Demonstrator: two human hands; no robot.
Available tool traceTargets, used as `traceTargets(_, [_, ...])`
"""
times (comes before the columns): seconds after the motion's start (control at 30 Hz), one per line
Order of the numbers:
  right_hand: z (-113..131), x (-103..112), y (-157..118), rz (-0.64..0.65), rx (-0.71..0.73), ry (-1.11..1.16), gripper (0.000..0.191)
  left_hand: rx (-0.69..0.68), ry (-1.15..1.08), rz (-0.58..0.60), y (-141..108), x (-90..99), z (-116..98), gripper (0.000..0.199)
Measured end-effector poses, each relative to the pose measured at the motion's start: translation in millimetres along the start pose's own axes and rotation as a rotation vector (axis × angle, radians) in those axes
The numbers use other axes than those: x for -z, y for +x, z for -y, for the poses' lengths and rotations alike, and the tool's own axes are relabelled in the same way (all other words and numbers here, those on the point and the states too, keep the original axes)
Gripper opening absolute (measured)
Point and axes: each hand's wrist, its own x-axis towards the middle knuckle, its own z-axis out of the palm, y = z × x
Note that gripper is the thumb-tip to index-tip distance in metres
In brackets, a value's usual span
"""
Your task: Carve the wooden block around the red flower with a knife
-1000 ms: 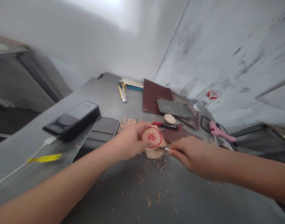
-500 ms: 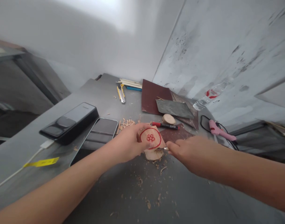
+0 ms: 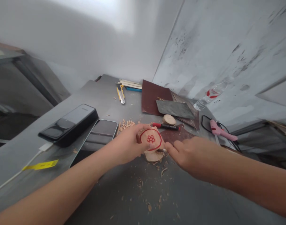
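Observation:
My left hand (image 3: 130, 143) is closed round a small piece of wood (image 3: 157, 134), its thumb on the near side. A red circle with a red flower inside is drawn on the wood's upper face. Under it lies a round wood slice (image 3: 154, 157), which the piece seems to rest on. My right hand (image 3: 187, 153) grips a carving tool (image 3: 162, 150) whose handle is hidden in the fingers. Only its short metal blade shows, at the lower right edge of the marked wood. Shavings lie around the slice.
Beyond the wood are a red marker (image 3: 165, 126), another wood slice (image 3: 169, 119), sandpaper sheets (image 3: 154, 97) and a yellow utility knife (image 3: 121, 94). A phone (image 3: 102, 131) and a black power bank (image 3: 70, 125) lie left. A bottle (image 3: 209, 95) and pink glue gun (image 3: 221, 131) are right.
My right hand has shifted slightly left, bringing the blade in under the lower right edge of the marked wood. My left hand and the wood stay nearly in place.

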Motion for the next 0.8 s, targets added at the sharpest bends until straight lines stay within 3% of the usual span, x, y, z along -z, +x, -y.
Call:
traceTargets(0.2, [-6, -9, -7, -0.04, 0.068, -0.05, 0.036, 0.012, -0.024, 0.022, -3, 0.7, -5, 0.058])
traceTargets(0.33, [-13, -14, -8, -0.02, 0.0, 0.098, 0.021, 0.013, -0.024, 0.014, -3, 1.0, -3, 0.061])
traceTargets(0.47, [-10, -12, -6, 0.042, -0.133, 0.251, 0.038, -0.001, -0.017, 0.022, -2, 1.9, 0, 0.059])
traceTargets(0.8, [1, 1, -5, 0.025, -0.215, 0.426, 0.041, 0.016, -0.041, 0.041, -1, 2.5, 1, 0.061])
